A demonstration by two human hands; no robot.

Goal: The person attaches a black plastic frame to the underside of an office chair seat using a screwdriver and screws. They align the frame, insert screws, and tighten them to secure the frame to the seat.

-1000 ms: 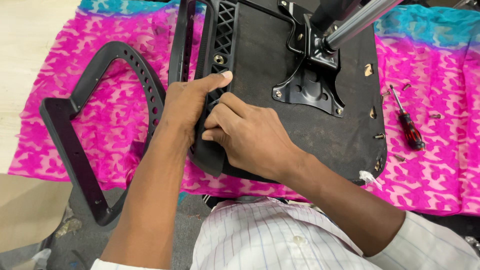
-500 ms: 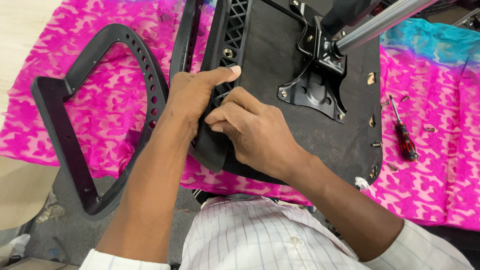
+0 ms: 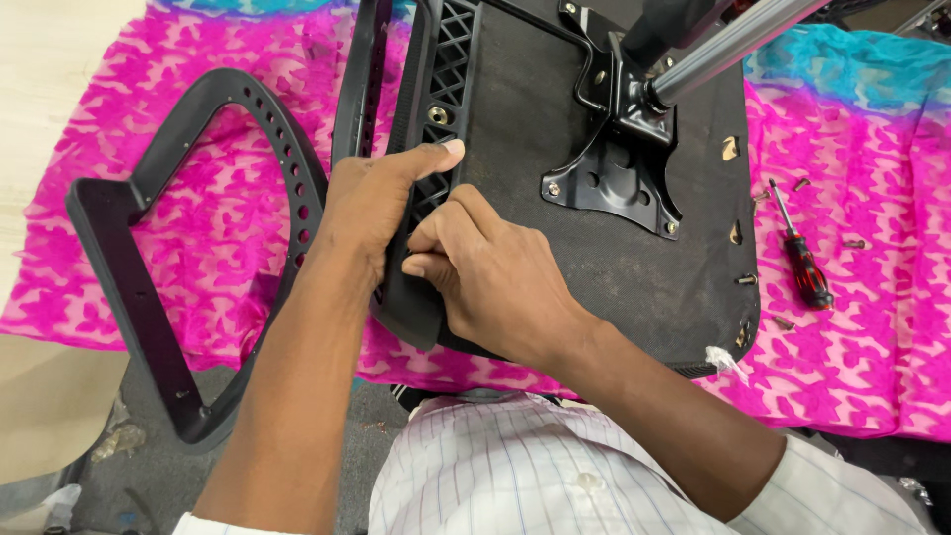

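Both hands, left hand (image 3: 371, 203) and right hand (image 3: 485, 277), have fingers closed on the stiff, heavy-looking chair seat (image 3: 594, 258), gripping its latticed edge

Out right, a red-handled screwdriver (image 3: 800, 260) lies on the pink cloth (image 3: 872, 347), loose screws (image 3: 854, 243) scattered near it. Far left, a detached black armrest (image 3: 149, 287) rests across the cloth's edge.

White shirt with fine blue checks, sleeves rolled up.
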